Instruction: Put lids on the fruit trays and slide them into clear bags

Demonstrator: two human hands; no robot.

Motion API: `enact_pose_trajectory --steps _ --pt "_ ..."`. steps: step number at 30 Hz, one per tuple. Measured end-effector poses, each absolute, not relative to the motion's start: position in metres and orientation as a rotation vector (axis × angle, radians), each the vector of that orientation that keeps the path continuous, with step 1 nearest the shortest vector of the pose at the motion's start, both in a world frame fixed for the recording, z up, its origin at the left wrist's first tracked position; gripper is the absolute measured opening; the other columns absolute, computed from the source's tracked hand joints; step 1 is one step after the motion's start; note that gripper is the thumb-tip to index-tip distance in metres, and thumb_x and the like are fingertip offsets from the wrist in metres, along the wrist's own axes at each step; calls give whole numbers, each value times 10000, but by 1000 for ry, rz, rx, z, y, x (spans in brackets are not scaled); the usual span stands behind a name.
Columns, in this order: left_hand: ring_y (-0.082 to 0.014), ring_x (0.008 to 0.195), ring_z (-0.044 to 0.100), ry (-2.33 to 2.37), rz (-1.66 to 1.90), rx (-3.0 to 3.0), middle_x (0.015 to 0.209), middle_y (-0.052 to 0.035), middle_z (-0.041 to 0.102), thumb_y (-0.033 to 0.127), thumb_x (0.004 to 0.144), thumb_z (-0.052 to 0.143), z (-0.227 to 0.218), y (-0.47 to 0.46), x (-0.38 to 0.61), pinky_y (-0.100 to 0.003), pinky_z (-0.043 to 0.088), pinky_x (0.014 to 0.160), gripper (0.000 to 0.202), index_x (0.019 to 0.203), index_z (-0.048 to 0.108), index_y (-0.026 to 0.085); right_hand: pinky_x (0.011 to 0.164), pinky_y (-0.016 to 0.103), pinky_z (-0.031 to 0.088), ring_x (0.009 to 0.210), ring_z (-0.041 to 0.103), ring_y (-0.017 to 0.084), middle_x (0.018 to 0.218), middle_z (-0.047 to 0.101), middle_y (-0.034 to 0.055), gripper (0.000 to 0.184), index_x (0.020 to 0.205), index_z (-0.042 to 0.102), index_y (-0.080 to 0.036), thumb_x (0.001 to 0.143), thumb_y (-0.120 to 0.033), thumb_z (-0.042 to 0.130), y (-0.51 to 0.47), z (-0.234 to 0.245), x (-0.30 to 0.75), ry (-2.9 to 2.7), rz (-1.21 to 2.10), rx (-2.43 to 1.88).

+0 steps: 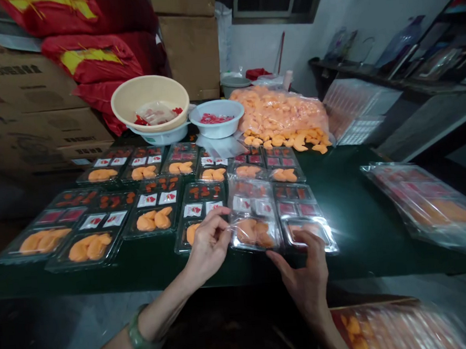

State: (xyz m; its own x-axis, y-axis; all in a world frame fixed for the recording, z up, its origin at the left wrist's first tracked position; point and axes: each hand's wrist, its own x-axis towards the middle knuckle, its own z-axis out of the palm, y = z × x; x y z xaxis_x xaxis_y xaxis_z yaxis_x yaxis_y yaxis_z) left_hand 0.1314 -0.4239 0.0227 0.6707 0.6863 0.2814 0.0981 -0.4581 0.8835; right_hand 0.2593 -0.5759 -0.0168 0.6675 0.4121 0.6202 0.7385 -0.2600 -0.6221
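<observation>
In front of me lies a plastic tray (pixel 254 231) of orange, curved pieces and small sachets, with clear plastic film or a lid over it. My left hand (pixel 208 247) pinches the left edge of that clear cover between thumb and fingers. At its lower right corner is my right hand (pixel 308 275), thumb by the front edge and fingers curved apart over the neighbouring tray (pixel 298 207). Whether the right fingertips press on either tray I cannot tell. Left of my left hand sits another filled tray (pixel 200 192), partly hidden by it.
Two rows of filled trays (pixel 152 206) cover the dark green table (pixel 348 188). Behind them stand a cream basin (pixel 149 98), a pale blue bowl (pixel 217 117) and a big bag of orange pieces (pixel 284 111). Wrapped trays (pixel 427 199) lie at right; a packed box (pixel 400 322) is below.
</observation>
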Motion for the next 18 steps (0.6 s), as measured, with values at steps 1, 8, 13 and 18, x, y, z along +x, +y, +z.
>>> enact_pose_trajectory --steps 1,8,13,18 --pt "-183 964 574 598 794 1959 1104 -99 559 128 816 490 23 -422 133 -234 432 631 174 647 524 149 746 427 469 950 528 271 1025 544 132 426 1000 562 -166 689 -412 717 -574 -15 261 -1024 -499 -1910" --pt "-147 891 581 506 867 2274 1034 -86 561 90 847 418 28 -417 134 -264 459 741 161 722 495 157 660 306 438 748 532 171 823 589 54 82 873 566 -182 821 -233 604 -543 1 261 -1470 -448 -1794" --pt "-120 712 562 467 992 2621 1007 -99 555 80 849 389 22 -419 128 -246 458 625 140 792 496 150 596 286 385 660 512 177 668 569 37 93 806 554 -177 872 -218 503 -515 1 256 -1433 -544 -1919" --pt "-129 722 576 499 1054 2693 1014 -102 548 85 836 409 19 -419 124 -244 478 618 137 740 475 156 583 281 351 625 492 163 659 566 33 154 779 566 -182 885 -202 457 -488 1 249 -1452 -614 -1937"
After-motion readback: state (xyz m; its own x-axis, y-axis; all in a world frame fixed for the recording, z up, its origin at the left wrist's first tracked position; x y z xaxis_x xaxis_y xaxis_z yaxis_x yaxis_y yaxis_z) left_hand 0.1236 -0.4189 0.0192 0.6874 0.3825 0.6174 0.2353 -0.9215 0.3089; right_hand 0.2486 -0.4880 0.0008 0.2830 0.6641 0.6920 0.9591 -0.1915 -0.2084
